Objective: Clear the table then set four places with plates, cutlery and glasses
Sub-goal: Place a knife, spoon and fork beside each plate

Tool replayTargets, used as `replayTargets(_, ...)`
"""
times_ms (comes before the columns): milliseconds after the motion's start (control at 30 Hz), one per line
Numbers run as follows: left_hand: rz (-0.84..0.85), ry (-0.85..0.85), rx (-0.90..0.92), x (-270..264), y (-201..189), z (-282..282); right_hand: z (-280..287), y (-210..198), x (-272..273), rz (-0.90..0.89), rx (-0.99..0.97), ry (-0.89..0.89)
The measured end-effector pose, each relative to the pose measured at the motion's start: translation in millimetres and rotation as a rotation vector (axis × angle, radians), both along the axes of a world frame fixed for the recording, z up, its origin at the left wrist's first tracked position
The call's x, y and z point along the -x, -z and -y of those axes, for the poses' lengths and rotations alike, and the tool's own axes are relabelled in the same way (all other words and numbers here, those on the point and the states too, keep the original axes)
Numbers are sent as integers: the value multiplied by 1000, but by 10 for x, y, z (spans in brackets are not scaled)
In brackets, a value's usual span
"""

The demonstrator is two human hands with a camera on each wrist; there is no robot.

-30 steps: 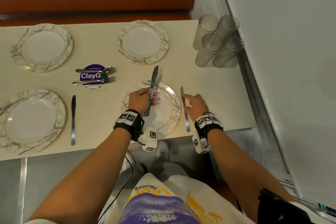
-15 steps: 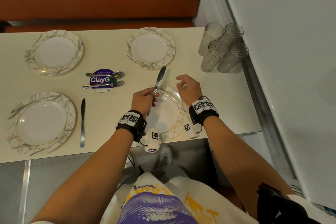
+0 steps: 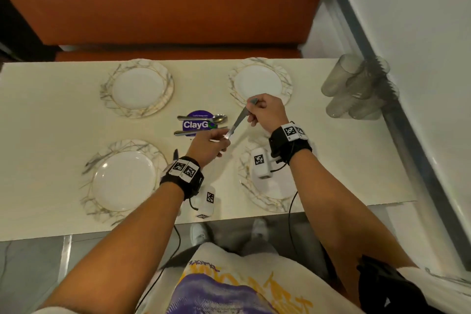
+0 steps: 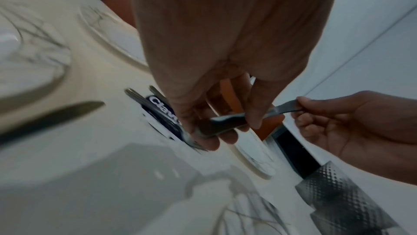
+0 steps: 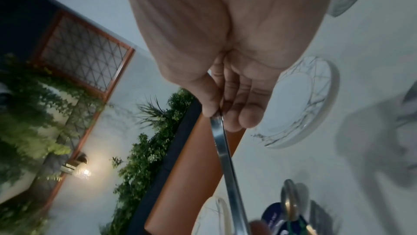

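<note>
A silver table knife (image 3: 237, 122) hangs slanted above the table between both hands. My left hand (image 3: 214, 144) grips its near end. My right hand (image 3: 262, 111) pinches its far end between thumb and fingers, and the tip pokes out past them. In the left wrist view the knife (image 4: 225, 123) runs from my left fingers across to my right hand (image 4: 338, 124). The right wrist view shows the knife (image 5: 225, 151) edge-on under my thumb. Several marbled plates lie on the table: far left (image 3: 137, 88), far right (image 3: 260, 81), near left (image 3: 125, 178), and near right (image 3: 257, 194), partly under my right wrist.
A spoon (image 3: 204, 118) and a fork (image 3: 188, 133) lie across a purple ClayGo sticker (image 3: 198, 123) at mid-table. Another knife (image 4: 51, 115) lies beside the near left plate. Several ribbed glasses (image 3: 356, 89) stand clustered at the far right by the white wall. An orange bench runs behind the table.
My right hand has come off the knife laid beside the near right plate, moved forward and taken the far end of the knife that my left hand holds. That knife now slants left.
</note>
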State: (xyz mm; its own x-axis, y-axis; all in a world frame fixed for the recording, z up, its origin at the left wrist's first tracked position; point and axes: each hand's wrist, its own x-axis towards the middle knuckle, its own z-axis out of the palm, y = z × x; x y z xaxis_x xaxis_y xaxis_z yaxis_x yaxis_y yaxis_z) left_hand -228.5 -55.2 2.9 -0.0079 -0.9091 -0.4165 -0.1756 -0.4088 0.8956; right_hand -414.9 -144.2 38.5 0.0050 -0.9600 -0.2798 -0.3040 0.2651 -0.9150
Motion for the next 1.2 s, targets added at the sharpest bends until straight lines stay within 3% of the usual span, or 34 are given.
replayTargets(100, -31, -88, -3, -465, -59, 44, 8, -43, -244, 78, 30, 70)
replayTargets(233, -206, -317, 21, -878, -273, 268, -72, -16, -398, 193, -34, 124)
replayTargets(433, -337, -525, 74, -955, -433, 852, -62, 97, -515, 75, -69, -83)
replayTargets(533, -327, -528, 83, -710, -446, 1102, 30, 134, -598, -11, -40, -201)
replayTargets(767, -254, -334, 17, -212, -190, 1430, 401, 255, -559, -46, -104, -169)
replayTargets(1033, -202, -405, -79, -104, 47, 2082, 812, 506, -226, -34, -185, -54)
replayTargets(1200, -31, -410, -228, -173, 380, 2500, 887, 665, 97, -7, -200, -18)
